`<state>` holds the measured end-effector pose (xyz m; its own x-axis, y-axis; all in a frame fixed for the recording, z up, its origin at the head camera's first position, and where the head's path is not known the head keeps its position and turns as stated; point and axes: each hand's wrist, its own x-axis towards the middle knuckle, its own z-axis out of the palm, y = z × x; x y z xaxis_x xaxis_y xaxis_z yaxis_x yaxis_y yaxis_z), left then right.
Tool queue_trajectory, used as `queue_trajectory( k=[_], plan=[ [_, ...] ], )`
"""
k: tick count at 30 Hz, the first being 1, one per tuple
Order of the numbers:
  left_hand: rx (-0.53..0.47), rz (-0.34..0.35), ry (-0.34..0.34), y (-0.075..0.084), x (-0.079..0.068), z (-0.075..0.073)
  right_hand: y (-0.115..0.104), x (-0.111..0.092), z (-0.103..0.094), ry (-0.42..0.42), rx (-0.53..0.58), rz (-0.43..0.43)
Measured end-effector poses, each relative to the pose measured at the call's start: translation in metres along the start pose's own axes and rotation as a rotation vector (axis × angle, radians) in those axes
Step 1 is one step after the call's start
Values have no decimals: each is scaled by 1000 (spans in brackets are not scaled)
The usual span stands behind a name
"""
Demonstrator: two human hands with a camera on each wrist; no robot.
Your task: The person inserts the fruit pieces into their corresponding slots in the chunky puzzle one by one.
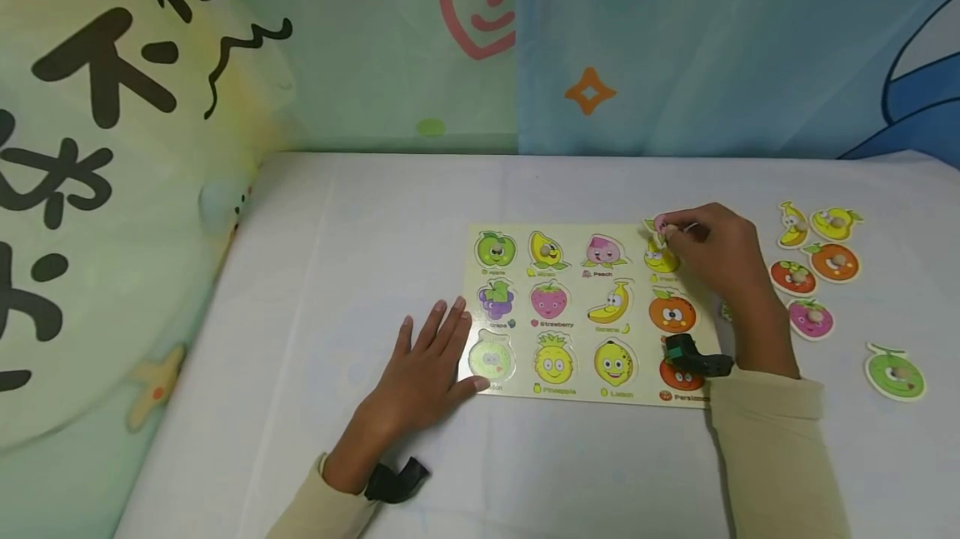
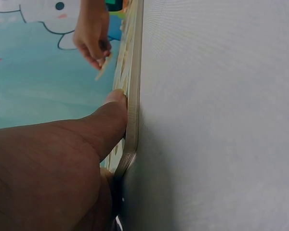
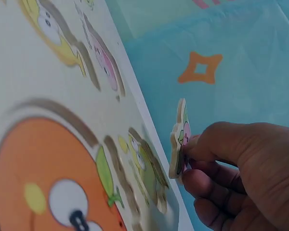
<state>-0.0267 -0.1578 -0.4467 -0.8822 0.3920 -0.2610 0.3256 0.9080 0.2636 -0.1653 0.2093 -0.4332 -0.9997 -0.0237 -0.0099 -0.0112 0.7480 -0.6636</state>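
Observation:
A cream fruit puzzle board (image 1: pixel 577 331) lies on the white table, with printed fruit recesses in rows. My left hand (image 1: pixel 427 372) rests on its left edge with fingers straight. In the left wrist view, the thumb (image 2: pixel 111 113) lies along the board's edge. Above the board's far right corner, my right hand (image 1: pixel 708 247) pinches a pink fruit puzzle piece (image 3: pixel 183 142) with green leaves between thumb and fingers. The piece is tilted on edge, close over the pear recess (image 3: pixel 147 166). An orange recess (image 3: pixel 38 178) sits nearer the right wrist camera.
Right of the board lie several loose knobbed pieces: a banana (image 1: pixel 792 226), a yellow fruit (image 1: pixel 836 224), an orange (image 1: pixel 834 262), a red fruit (image 1: pixel 793 276) and a pink-purple fruit (image 1: pixel 811 319). A green melon piece (image 1: pixel 896 374) lies farther right. A printed curtain (image 1: pixel 405 47) hangs behind the table.

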Motion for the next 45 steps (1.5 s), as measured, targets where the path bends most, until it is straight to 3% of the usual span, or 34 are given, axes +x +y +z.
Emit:
queue_trajectory(
  k=[7,16,25,39,45],
  plan=[
    [-8,-2,-7,0,0,-1,-12,-4,11,-41,67,-33],
    [-11,2,-6,-1,0,0,-26,-5,28,-141,103,-183],
    [1,-2,0,0,0,0,-26,-2,36,-98,66,-277],
    [2,0,2,-1,0,0,-20,2,41,-34,49,-540],
    [8,0,4,-1,0,1,-20,2,41,-68,35,-518]
  ],
)
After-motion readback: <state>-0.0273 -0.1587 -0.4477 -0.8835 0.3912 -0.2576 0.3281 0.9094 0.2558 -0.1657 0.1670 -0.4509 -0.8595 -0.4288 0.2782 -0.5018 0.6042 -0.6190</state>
